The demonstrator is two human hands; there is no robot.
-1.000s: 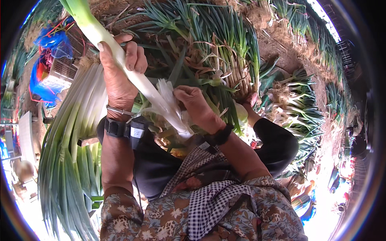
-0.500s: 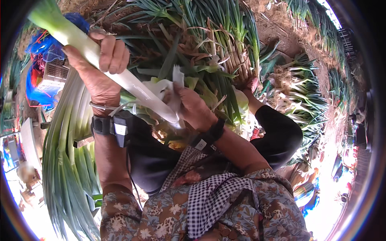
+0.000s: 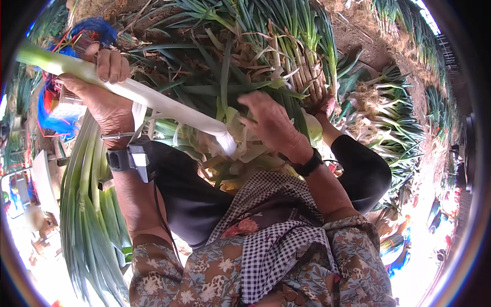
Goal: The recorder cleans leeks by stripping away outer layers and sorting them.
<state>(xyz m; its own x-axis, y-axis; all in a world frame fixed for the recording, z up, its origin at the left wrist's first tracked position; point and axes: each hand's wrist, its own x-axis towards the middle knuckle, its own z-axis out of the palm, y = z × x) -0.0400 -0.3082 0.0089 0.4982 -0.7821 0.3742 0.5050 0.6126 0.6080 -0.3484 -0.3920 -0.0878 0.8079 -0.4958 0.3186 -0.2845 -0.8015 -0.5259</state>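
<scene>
My left hand [image 3: 99,92] grips a thick leek [image 3: 169,106] around its pale shaft. The leek slants from the green top at upper left down to its white root end above my lap. A loose strip of pale skin hangs from it by my wrist. To the right of the root end, my right hand [image 3: 268,118] is in the air with fingers apart, slightly blurred and holding nothing. Beneath both hands lies a heap of peeled leaves and skins [image 3: 240,163].
Long leeks [image 3: 92,204] lie in a pile at my left side. Ahead stands a bunch of unpeeled leeks [image 3: 307,61], and more leeks [image 3: 394,117] lie in a row at right. Blue netting [image 3: 94,30] and a crate [image 3: 71,97] are at upper left.
My right hand has let go of the pale skin at the leek and moved right, its fingers opening. My left hand has shifted left with the leek, which now tilts flatter.
</scene>
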